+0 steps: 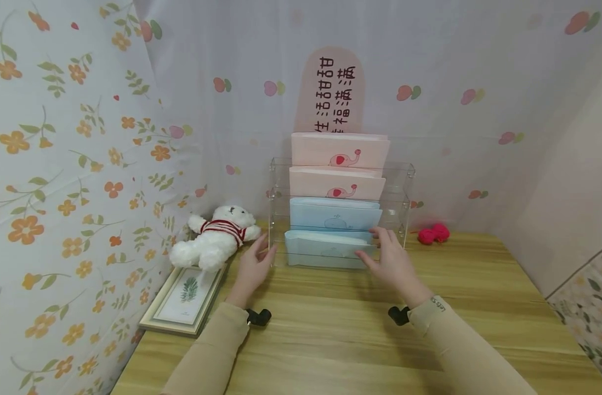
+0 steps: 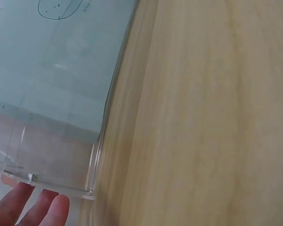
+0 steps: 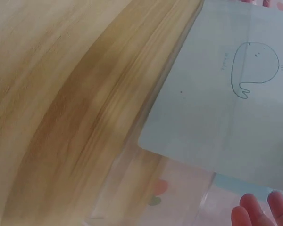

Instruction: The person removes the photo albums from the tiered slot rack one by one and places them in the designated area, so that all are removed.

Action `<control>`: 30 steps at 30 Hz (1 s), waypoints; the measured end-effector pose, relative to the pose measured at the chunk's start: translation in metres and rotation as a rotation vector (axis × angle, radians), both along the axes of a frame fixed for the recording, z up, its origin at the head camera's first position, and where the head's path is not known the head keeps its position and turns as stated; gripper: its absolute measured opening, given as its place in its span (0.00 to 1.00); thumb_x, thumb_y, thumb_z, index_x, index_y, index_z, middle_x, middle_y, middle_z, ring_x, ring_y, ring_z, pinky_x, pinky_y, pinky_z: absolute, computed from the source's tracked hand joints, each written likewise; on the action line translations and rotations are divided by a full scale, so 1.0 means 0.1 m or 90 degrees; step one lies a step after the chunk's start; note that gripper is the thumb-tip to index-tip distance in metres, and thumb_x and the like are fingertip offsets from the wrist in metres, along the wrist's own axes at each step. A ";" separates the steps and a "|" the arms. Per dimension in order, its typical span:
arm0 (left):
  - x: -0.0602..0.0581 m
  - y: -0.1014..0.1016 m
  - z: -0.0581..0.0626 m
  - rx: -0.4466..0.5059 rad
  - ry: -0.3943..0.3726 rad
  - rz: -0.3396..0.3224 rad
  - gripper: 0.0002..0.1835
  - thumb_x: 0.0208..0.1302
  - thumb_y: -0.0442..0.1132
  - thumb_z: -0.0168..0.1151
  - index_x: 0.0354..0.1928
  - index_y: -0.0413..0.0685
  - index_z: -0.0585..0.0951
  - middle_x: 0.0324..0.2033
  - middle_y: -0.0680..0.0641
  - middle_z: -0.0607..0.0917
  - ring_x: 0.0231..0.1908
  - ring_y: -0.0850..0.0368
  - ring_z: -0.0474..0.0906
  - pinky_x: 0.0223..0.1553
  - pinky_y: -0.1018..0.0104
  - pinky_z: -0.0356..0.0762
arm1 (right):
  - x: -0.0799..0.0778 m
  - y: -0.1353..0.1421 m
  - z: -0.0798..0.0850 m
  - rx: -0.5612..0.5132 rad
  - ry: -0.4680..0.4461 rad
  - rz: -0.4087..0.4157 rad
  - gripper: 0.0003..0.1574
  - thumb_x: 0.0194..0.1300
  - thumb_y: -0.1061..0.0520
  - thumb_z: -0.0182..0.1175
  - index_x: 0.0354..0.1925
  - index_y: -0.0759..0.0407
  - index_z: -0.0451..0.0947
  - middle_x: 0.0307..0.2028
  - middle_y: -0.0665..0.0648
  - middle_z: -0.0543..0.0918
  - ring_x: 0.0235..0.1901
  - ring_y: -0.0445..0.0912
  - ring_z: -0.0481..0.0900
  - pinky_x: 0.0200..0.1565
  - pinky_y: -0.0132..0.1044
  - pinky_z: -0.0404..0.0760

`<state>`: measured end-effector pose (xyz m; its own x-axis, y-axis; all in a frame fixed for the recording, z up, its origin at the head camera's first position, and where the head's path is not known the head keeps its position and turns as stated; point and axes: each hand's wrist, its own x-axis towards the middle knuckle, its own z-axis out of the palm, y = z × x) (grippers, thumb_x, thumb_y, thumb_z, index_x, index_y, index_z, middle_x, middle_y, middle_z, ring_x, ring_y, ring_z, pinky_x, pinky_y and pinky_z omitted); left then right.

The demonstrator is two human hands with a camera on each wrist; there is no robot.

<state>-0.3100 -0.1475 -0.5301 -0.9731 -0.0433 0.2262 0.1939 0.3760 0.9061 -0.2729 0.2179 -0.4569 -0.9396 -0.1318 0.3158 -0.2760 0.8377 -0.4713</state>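
A clear acrylic rack (image 1: 410, 171) stands against the curtain, with flat packets in its stacked tiers. Two pink packets with red elephants, an upper one (image 1: 338, 151) and a lower one (image 1: 335, 184), sit above two light blue ones, the upper blue packet (image 1: 334, 214) and the bottom blue packet (image 1: 325, 255). In the wrist views the bottom packet carries a line-drawn whale (image 3: 255, 63). My left hand (image 1: 254, 269) is at the rack's left side, fingertips right at its clear edge (image 2: 56, 189). At the bottom packet's right end is my right hand (image 1: 395, 266), fingers spread and gripping nothing.
On the left, a white teddy bear (image 1: 217, 236) in a striped top leans over a framed leaf picture (image 1: 185, 296). A bundle of red yarn (image 1: 433, 234) lies right of the rack on the wooden table (image 1: 330, 340). Patterned curtains (image 1: 222, 120) hang behind and left.
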 end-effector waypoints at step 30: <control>-0.09 -0.04 -0.29 0.172 -0.076 0.005 0.24 0.81 0.46 0.68 0.73 0.47 0.83 0.64 0.34 0.88 0.59 0.40 0.88 0.49 0.67 0.88 | -0.17 -0.21 -0.11 -0.182 -0.038 0.030 0.23 0.77 0.54 0.71 0.66 0.58 0.82 0.71 0.67 0.82 0.75 0.66 0.76 0.77 0.65 0.71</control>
<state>-0.3192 -0.1516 -0.5593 -0.9915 -0.0946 0.0897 0.0782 0.1188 0.9898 -0.2901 0.1965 -0.4680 -0.9524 -0.0892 0.2914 -0.2763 0.6558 -0.7026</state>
